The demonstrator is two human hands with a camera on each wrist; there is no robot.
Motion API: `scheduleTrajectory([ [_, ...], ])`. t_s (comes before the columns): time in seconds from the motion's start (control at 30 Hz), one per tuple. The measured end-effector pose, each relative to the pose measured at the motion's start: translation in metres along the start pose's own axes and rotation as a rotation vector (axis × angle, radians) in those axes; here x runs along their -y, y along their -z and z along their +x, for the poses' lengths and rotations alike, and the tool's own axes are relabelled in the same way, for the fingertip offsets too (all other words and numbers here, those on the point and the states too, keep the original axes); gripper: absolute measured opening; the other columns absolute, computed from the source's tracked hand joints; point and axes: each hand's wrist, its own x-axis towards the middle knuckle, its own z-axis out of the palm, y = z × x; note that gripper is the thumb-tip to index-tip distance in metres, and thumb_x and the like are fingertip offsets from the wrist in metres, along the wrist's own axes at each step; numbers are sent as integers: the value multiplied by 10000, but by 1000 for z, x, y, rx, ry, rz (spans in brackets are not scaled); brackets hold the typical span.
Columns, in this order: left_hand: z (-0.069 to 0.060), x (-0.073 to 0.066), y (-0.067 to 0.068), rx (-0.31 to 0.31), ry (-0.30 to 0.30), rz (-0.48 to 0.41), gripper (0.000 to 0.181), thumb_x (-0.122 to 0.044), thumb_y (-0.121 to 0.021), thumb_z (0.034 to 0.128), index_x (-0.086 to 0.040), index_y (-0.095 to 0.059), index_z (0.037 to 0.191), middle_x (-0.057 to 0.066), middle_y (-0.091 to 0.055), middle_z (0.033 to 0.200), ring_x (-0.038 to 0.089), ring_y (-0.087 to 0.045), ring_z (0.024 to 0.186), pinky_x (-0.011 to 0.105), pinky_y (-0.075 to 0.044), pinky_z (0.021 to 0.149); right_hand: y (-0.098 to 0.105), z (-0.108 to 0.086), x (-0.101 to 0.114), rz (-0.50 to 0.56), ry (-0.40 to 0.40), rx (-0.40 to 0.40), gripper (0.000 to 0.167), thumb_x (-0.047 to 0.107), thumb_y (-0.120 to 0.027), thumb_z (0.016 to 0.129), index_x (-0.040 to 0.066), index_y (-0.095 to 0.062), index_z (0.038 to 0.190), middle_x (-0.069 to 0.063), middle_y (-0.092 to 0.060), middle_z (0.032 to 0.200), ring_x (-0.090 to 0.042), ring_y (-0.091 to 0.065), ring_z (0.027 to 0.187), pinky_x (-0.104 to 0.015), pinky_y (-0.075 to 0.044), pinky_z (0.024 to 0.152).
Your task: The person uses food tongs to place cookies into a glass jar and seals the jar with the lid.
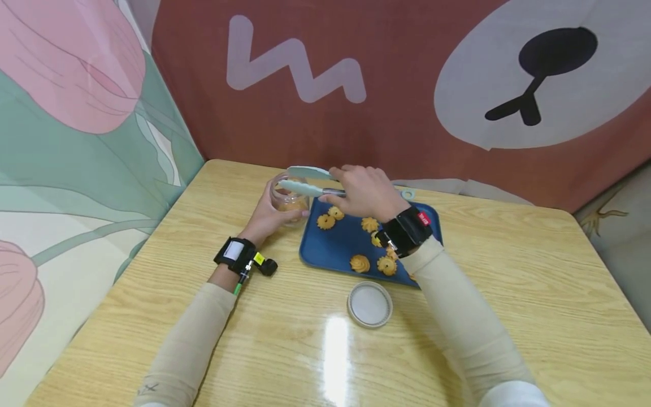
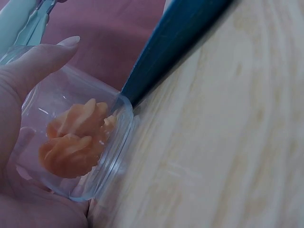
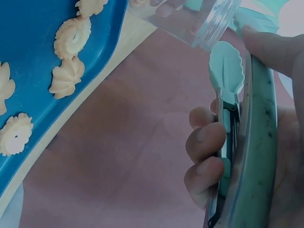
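A clear jar stands at the left edge of the blue tray, and my left hand grips it round the side. Cookies lie at the jar's bottom in the left wrist view. My right hand holds light green tongs over the tray's back left corner. The tongs' tips are spread apart at the jar's mouth, with no cookie seen between them. In the left wrist view, my left thumb lies along the jar wall.
The blue tray carries several cookies, some hidden behind my right wrist. A round white lid lies on the wooden table in front of the tray. A brown printed cloth hangs behind the table.
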Motion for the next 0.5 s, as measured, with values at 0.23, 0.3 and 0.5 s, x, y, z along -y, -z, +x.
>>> scheduleTrajectory([
  [0.23, -1, -1, 1, -16, 32, 28, 999, -210, -942, 782, -359, -341, 1566, 116, -454, 1543, 271, -426, 1428, 510, -357, 1205, -2, -10, -5, 7, -21, -27, 802, 645, -604, 991, 34, -517, 1504, -137, -684, 1136, -235, -632, 744, -350, -498, 580],
  [0.3, 0, -1, 2, -13, 38, 33, 994, -220, -942, 785, -383, -341, 1560, 137, -442, 1556, 281, -422, 1436, 523, -366, 1201, -2, -15, -9, 20, -28, -42, 789, 632, -613, 991, 31, -524, 1495, -144, -687, 1137, -242, -631, 760, -356, -504, 587],
  [0.5, -2, -2, 1, -7, 41, 23, 1000, -210, -943, 779, -385, -342, 1558, 165, -427, 1569, 306, -423, 1439, 533, -340, 1223, -11, -32, -22, 34, -38, -63, 741, 595, -642, 990, 36, -547, 1467, -146, -686, 1105, -240, -609, 748, -334, -459, 566],
])
